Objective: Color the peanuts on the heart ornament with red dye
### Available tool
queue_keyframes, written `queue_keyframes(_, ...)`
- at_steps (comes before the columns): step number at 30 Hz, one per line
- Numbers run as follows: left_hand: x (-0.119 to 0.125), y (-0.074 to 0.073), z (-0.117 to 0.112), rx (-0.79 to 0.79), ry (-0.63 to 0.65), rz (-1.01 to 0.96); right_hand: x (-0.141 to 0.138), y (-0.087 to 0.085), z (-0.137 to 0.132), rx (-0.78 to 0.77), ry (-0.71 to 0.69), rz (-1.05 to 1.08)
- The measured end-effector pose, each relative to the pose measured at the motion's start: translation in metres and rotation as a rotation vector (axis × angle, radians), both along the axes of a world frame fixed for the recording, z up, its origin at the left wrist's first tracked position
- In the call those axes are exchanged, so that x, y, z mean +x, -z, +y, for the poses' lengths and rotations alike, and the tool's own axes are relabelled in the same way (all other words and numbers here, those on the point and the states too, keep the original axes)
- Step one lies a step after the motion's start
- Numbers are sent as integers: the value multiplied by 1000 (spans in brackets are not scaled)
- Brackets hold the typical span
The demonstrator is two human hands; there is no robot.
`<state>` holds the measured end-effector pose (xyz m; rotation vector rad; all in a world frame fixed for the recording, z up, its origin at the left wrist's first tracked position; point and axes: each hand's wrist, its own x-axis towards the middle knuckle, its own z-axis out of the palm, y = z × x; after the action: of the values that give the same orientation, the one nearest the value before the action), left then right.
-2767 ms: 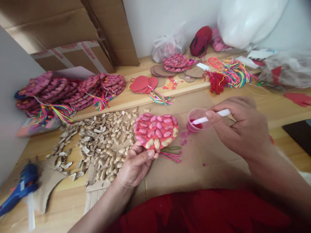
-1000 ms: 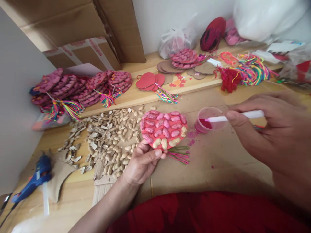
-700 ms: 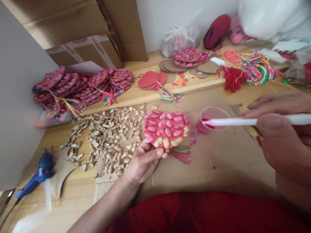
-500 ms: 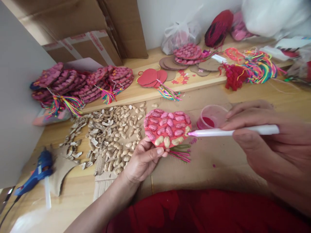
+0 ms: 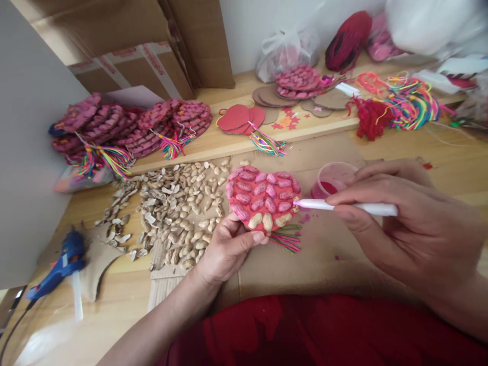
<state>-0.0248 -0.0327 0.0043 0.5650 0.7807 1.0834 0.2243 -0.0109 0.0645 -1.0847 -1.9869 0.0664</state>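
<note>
My left hand grips the lower edge of a red heart-shaped ornament, thumb in front and fingers behind. Rows of peanut shells cover its face, most of them pink, with several at the bottom and right edge still tan. A green and pink cord tassel hangs from its lower tip. Between the thumb and fingers of my right hand is a white marker pen. Its pink tip touches or nearly touches a shell at the heart's right edge. Just beyond my right fingers stands a clear cup of pink liquid.
Peanut shells are spread on cardboard at left, near a blue glue gun. Along the raised wooden ledge lie stacked pink ornaments, red discs, star cut-outs and colourful cords. Cardboard boxes stand behind.
My right hand has moved left and turned a little, with the pen's tip staying by the heart's right edge. The heart has shifted slightly in my left hand.
</note>
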Motion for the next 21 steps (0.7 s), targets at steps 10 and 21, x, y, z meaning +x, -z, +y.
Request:
queue_keyframes(10, 1, -2, 0, -9, -22, 42, -2, 2, 0, 51, -31, -19)
queue_keyframes(21, 2, -1, 0, 4, -30, 59, -1, -3, -3, -30, -62, 69)
